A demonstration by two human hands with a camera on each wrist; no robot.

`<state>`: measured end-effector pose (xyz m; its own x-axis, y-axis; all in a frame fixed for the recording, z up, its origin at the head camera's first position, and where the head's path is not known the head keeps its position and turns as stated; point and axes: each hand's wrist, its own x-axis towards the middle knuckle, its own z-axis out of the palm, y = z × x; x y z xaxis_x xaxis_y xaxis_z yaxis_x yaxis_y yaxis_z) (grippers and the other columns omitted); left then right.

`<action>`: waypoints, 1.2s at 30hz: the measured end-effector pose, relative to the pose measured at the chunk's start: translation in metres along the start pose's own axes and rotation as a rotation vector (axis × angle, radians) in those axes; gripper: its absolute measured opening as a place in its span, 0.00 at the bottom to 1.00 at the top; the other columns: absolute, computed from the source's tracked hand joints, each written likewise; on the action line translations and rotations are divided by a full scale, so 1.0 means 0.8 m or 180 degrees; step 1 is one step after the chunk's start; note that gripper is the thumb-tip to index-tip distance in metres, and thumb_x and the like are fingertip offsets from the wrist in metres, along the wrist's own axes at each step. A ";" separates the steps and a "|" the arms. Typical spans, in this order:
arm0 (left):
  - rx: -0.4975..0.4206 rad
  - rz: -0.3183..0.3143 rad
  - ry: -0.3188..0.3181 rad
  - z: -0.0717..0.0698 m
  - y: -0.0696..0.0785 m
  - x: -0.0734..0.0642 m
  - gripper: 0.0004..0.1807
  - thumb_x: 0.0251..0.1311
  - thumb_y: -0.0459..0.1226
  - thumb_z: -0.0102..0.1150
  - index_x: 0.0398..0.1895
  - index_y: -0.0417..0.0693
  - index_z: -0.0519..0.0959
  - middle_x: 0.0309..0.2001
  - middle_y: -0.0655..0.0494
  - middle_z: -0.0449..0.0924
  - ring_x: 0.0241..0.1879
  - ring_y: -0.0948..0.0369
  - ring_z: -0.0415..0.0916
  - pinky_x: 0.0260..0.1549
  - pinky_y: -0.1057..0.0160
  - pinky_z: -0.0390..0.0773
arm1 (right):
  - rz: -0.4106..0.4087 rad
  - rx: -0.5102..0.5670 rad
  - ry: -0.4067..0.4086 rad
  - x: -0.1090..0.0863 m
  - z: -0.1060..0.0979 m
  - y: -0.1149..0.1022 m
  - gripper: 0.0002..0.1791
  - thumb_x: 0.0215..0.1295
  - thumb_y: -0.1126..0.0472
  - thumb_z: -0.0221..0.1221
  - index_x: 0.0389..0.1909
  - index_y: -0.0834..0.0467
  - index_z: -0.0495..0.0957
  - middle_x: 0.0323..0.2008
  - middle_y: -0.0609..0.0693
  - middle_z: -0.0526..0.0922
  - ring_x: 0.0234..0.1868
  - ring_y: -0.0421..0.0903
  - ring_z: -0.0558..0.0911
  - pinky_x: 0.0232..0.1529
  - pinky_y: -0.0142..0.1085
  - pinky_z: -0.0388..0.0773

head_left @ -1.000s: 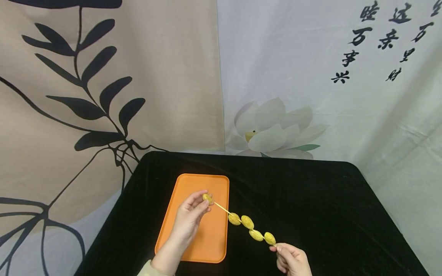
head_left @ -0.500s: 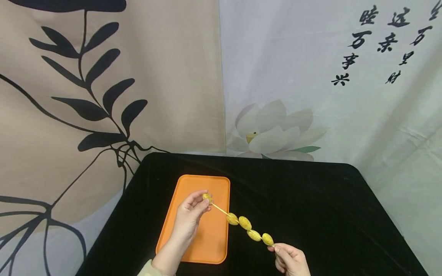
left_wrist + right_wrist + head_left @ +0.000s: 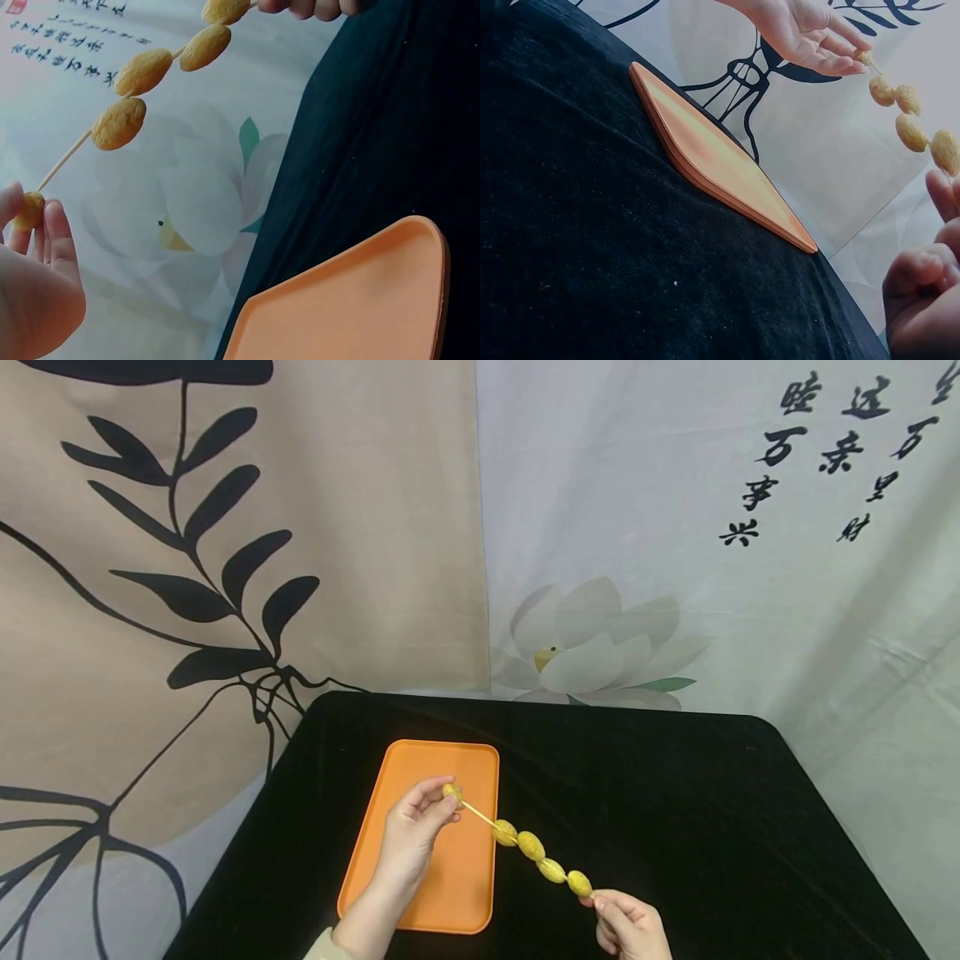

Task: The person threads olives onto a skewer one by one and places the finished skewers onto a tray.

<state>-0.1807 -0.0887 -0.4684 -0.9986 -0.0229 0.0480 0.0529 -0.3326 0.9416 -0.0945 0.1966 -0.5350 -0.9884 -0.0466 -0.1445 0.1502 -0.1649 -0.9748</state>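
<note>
Both my hands hold a thin wooden skewer (image 3: 478, 812) in the air, slanting down from left to right in the head view. Several wrinkled yellow oval pieces (image 3: 531, 846), of a food-like look, sit on it in a row near its right end. My left hand (image 3: 408, 839) pinches one more yellow oval piece (image 3: 30, 211) at the skewer's upper left end, with bare stick between it and the others. My right hand (image 3: 633, 927) pinches the lower right end, just past the last piece; its fingers curl in the right wrist view. The skewer's tip is hidden by the left fingers.
An orange rectangular tray (image 3: 457, 885) lies on the black cloth-covered table (image 3: 675, 810), beneath and behind my left hand. Behind the table's far edge hangs a printed curtain (image 3: 390, 527) with leaves, a lotus and characters.
The head view shifts slightly. My right hand and the row of yellow pieces move a little to the left; my left hand keeps its pinch almost in place.
</note>
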 end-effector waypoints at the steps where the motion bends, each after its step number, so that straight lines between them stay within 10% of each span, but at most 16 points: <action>1: 0.0005 0.0002 0.0008 0.001 -0.001 0.000 0.19 0.62 0.31 0.62 0.54 0.31 0.74 0.40 0.51 0.80 0.39 0.57 0.80 0.42 0.62 0.81 | -0.0073 0.0022 -0.0011 0.000 0.001 0.001 0.13 0.65 0.66 0.53 0.30 0.50 0.85 0.14 0.40 0.66 0.14 0.34 0.64 0.16 0.32 0.56; 11: -0.0017 0.0048 -0.0006 0.009 -0.001 -0.001 0.13 0.62 0.32 0.62 0.49 0.36 0.77 0.39 0.50 0.81 0.39 0.58 0.80 0.42 0.61 0.81 | -0.0428 0.0152 0.0033 -0.003 0.005 0.008 0.21 0.63 0.74 0.52 0.29 0.45 0.85 0.15 0.41 0.65 0.14 0.34 0.60 0.15 0.38 0.48; 22: -0.0272 -0.0098 0.0013 0.017 0.000 -0.004 0.08 0.60 0.30 0.63 0.43 0.44 0.80 0.42 0.48 0.81 0.37 0.59 0.80 0.43 0.61 0.81 | 0.0103 -0.0384 0.0324 -0.003 0.008 -0.006 0.13 0.60 0.67 0.58 0.26 0.46 0.84 0.14 0.43 0.70 0.12 0.36 0.65 0.14 0.27 0.60; 36: -0.0522 -0.0235 0.0000 0.029 -0.006 -0.007 0.09 0.60 0.28 0.62 0.44 0.42 0.79 0.40 0.52 0.80 0.38 0.60 0.79 0.45 0.62 0.80 | -0.0175 -0.0233 0.0346 -0.001 0.010 -0.001 0.13 0.60 0.69 0.59 0.26 0.48 0.85 0.16 0.42 0.74 0.11 0.34 0.64 0.13 0.38 0.50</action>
<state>-0.1755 -0.0655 -0.4652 -0.9998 0.0074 -0.0193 -0.0204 -0.4826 0.8756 -0.0934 0.1889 -0.5325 -0.9922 0.0682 -0.1043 0.0978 -0.0917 -0.9910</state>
